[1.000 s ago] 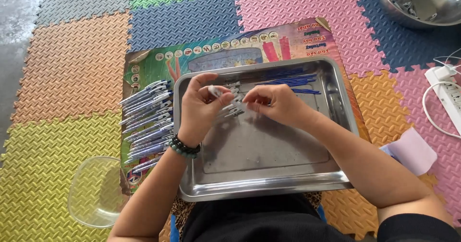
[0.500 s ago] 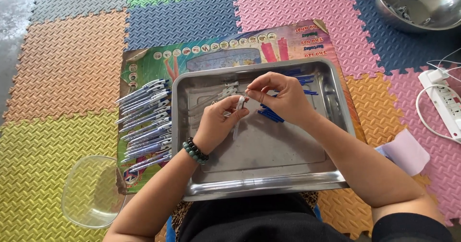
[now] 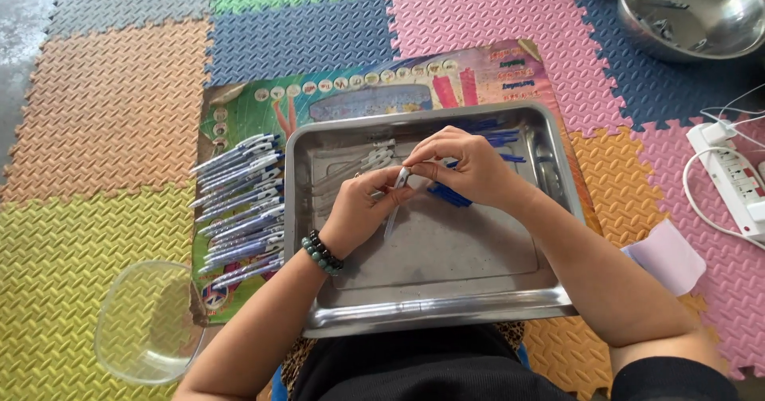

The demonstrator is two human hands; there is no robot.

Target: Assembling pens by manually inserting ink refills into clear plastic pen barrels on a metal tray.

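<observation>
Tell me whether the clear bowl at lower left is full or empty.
Empty: the clear bowl shows only the yellow mat through its bottom.

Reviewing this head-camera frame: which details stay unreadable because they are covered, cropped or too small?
- Top end of the white pen barrel: covered by the fingertips of the left hand and right hand.
- Blue pen parts in the steel tray: partly behind the right hand.
- Small white parts: too small to identify.
- Steel bowl: cut by the top edge.
- Pink paper: partly behind the right forearm.
</observation>
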